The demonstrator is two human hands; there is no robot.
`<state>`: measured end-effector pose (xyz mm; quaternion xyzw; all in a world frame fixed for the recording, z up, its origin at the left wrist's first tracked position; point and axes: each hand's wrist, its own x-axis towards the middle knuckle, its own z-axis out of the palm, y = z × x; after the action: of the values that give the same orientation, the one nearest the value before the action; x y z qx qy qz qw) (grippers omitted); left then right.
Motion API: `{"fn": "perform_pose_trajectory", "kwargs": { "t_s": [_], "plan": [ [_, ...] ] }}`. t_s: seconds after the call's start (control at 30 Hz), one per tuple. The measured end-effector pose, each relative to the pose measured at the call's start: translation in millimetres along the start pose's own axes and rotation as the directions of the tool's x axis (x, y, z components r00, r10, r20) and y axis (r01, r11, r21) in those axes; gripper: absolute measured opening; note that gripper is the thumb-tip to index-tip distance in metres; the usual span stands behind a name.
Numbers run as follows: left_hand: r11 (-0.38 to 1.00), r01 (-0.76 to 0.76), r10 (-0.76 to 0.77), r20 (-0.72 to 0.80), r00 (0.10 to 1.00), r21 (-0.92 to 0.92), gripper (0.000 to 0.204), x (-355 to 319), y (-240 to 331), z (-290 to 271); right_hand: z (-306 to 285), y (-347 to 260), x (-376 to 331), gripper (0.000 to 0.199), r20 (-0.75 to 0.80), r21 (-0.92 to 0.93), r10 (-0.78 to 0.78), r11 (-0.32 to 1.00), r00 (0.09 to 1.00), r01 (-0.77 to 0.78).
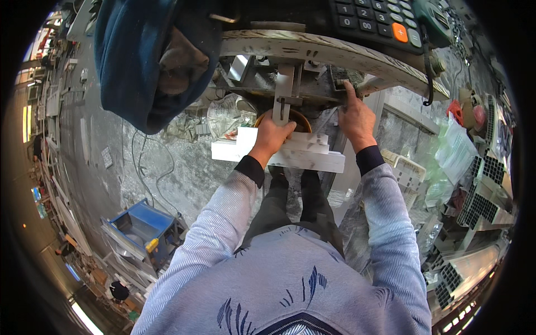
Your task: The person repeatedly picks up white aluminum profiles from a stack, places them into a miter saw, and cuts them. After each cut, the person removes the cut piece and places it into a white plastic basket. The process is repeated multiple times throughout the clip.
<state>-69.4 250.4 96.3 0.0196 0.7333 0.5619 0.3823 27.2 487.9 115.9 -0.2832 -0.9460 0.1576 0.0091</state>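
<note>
My left hand is closed around the near end of a flat, slotted metal bar. The far part of that bar reaches into a dark metal machine. White rectangular bars lie crosswise just below this hand, partly covered by it. To the right, my right hand stretches its index finger forward onto a small dark part at the machine's right side. Its other fingers are loosely bent, and nothing shows in its grasp. Behind the left hand, the rim of a yellow-orange round container is partly visible.
A pale, worn beam crosses above the hands, with a calculator beyond it. Dark blue cloth hangs at upper left. A blue cart stands lower left. Stacked metal profiles and plastic wrap lie right.
</note>
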Motion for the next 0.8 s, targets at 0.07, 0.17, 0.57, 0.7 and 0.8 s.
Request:
{"fn": "perform_pose_trajectory", "kwargs": {
  "t_s": [0.07,0.17,0.57,0.7,0.8],
  "plan": [
    [1.0,0.026,-0.026,0.009,1.0,0.0,0.034,-1,1,0,-4,-1,4,0.074,0.056,-0.053,0.017,0.999,0.998,-0.014],
    [0.998,0.011,-0.009,-0.038,0.999,0.06,0.036,-1,2,2,-11,-5,9,0.074,0.131,-0.142,0.043,0.99,0.99,-0.024],
    [1.0,-0.02,0.02,0.008,1.0,-0.022,0.032,6,-5,2,47,-41,-15,0.045,0.438,0.872,0.043,0.222,0.898,-0.436],
    [0.996,0.059,-0.056,0.033,0.998,-0.066,0.03,6,0,3,71,-69,-15,0.039,0.533,0.766,-0.171,-0.317,0.829,-0.558],
    [0.998,0.055,-0.055,-0.005,0.998,-0.029,0.035,4,2,4,74,-84,-6,0.045,0.516,0.654,-0.348,-0.43,0.783,-0.622]
  ]
}}
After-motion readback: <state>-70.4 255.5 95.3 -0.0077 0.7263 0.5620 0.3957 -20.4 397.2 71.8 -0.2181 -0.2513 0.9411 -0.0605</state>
